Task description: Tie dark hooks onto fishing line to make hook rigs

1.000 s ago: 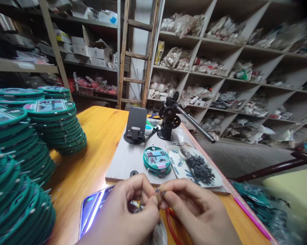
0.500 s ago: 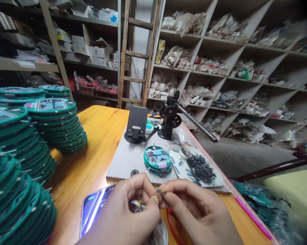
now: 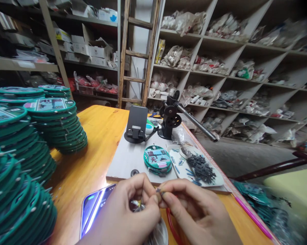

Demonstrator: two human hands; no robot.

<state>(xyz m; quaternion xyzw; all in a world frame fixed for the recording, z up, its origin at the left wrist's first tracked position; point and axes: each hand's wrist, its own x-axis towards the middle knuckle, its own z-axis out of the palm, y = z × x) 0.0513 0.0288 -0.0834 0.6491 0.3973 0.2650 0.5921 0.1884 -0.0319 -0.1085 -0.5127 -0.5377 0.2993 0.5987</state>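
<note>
My left hand (image 3: pixel 127 214) and my right hand (image 3: pixel 194 211) meet at the bottom middle, fingertips pinched together on a tiny dark piece (image 3: pixel 158 191) too small to name. Just beyond them a round green spool (image 3: pixel 157 159) lies flat on a grey board (image 3: pixel 127 158). Next to it a white plate (image 3: pixel 218 179) carries a heap of small dark parts (image 3: pixel 201 168). A lit phone (image 3: pixel 92 209) lies under my left wrist on the wooden table (image 3: pixel 92 163).
Tall stacks of green spools (image 3: pixel 53 126) fill the table's left side. A black phone stand (image 3: pixel 136 127) and a black geared winder (image 3: pixel 171 119) with a metal rod stand at the board's far end. A wooden ladder (image 3: pixel 135 54) and stocked shelves (image 3: pixel 232 68) rise behind.
</note>
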